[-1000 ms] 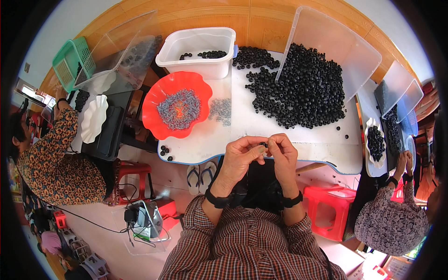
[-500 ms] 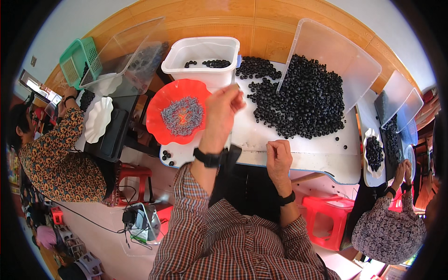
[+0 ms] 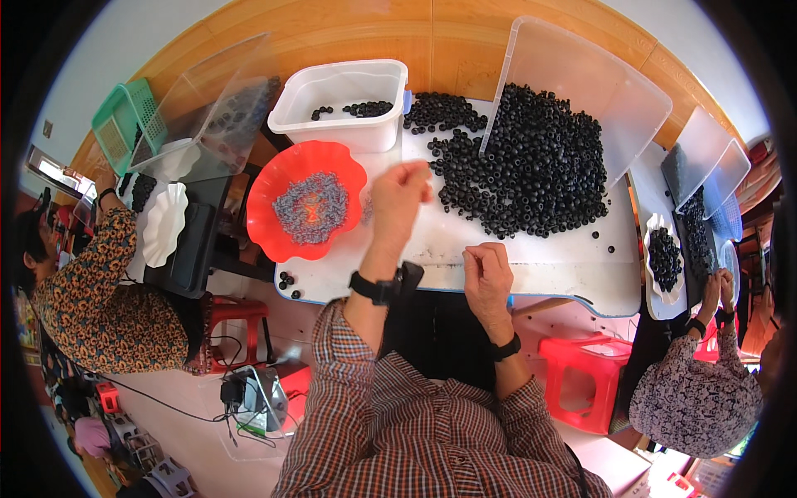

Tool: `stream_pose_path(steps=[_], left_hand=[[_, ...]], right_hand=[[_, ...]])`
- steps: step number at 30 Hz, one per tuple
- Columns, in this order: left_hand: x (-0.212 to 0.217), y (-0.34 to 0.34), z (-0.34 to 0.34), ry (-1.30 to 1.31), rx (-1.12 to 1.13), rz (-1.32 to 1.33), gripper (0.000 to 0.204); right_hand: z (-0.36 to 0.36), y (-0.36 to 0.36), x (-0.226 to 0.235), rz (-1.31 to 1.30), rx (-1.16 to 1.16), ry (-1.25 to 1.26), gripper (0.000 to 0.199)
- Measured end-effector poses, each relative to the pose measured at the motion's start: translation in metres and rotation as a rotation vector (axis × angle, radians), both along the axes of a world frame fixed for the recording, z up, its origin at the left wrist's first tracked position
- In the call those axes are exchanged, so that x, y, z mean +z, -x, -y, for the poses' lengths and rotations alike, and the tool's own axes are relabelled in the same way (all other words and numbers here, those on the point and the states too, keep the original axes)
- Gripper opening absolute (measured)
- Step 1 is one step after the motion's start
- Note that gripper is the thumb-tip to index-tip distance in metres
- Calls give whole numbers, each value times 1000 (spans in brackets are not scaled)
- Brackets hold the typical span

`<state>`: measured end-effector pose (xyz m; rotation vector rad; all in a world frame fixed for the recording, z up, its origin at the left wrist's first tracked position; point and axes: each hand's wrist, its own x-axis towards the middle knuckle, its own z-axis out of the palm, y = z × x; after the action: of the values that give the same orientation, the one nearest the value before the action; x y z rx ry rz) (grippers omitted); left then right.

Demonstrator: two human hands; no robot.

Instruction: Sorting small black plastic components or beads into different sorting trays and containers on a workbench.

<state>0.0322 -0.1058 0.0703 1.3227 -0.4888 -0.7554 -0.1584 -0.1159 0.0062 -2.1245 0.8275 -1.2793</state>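
Drawn apart since a second ago, after meeting over the front edge of the bench (image 3: 548, 274): both hands, the left hand (image 3: 390, 207) now up at mid-frame, the right hand (image 3: 488, 282) left behind near that front edge.

At far left, a co-worker's patterned sleeve (image 3: 112, 236) near a white scalloped dish (image 3: 164, 224), below a green basket (image 3: 116, 120) at upper left. Next, left of centre, a red wavy-rimmed dish (image 3: 264, 195) holding a heap of small grey pieces (image 3: 311, 203); just below it, near the bench's front left corner, a few loose black pieces (image 3: 288, 280). Above the dish, a white tub (image 3: 349, 135) with more black pieces inside.

At mid-frame, between red dish and black pile, the left hand's fingers (image 3: 418, 172) bent and drawn in close to the thumb; cannot tell whether anything is pinched there. Right of centre, the right hand's fingers (image 3: 496, 253) curled in loosely beside the thumb; cannot tell what, if anything, is inside.

Above, filling the upper right of centre, a large pile of black pieces (image 3: 544, 174), partly inside a tipped clear box (image 3: 610, 104). At lower right, a red stool (image 3: 585, 357); at far right, another co-worker's hands (image 3: 720, 289).
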Motion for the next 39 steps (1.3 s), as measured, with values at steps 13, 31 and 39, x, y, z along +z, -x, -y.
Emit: stream_pose_path(steps=[13,31,39], left_hand=[[-42,37,0,-251,3,1071,35],[-55,36,-19,-175,-52,862,24],[-50,41,-26,-185,-60,749,23]], right_hand=[[-1,-2,2,-36,-4,10,10],[-2,-4,2,-46,-16,14,10],[-1,-4,3,-61,-25,15,11]])
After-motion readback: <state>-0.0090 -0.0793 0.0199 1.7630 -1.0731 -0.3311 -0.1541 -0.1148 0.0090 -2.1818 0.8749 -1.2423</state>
